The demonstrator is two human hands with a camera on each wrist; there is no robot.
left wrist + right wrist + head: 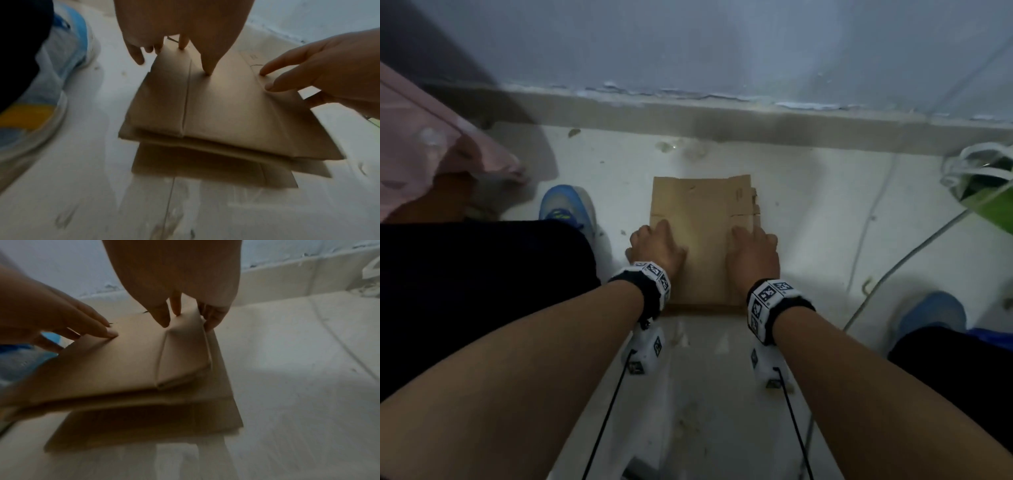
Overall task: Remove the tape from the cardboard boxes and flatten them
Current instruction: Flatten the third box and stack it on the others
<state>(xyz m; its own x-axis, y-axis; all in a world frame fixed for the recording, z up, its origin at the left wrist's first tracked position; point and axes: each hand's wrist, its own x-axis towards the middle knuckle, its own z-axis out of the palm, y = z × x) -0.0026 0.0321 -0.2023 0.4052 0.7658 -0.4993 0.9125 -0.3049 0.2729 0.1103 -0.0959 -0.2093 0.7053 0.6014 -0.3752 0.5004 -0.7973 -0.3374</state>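
A flattened brown cardboard box (pixel 702 205) lies on the white floor in front of me, on top of another flat cardboard sheet (pixel 205 167) that sticks out at the near edge. My left hand (pixel 655 245) presses its left part with straight fingers (pixel 209 68), the outer ones hanging past the left edge. My right hand (pixel 751 250) presses the right part beside a raised fold (pixel 180 353), its fingers (pixel 176 308) on top and the outer ones reaching down over the right edge. No tape shows on the cardboard.
A blue shoe (pixel 566 209) stands just left of the cardboard, another (pixel 931 313) to the right. A pink cloth (pixel 431 154) lies at far left. A white cable (pixel 893 270) and a green-and-white object (pixel 983 185) are at right. The wall ledge (pixel 722 116) runs behind.
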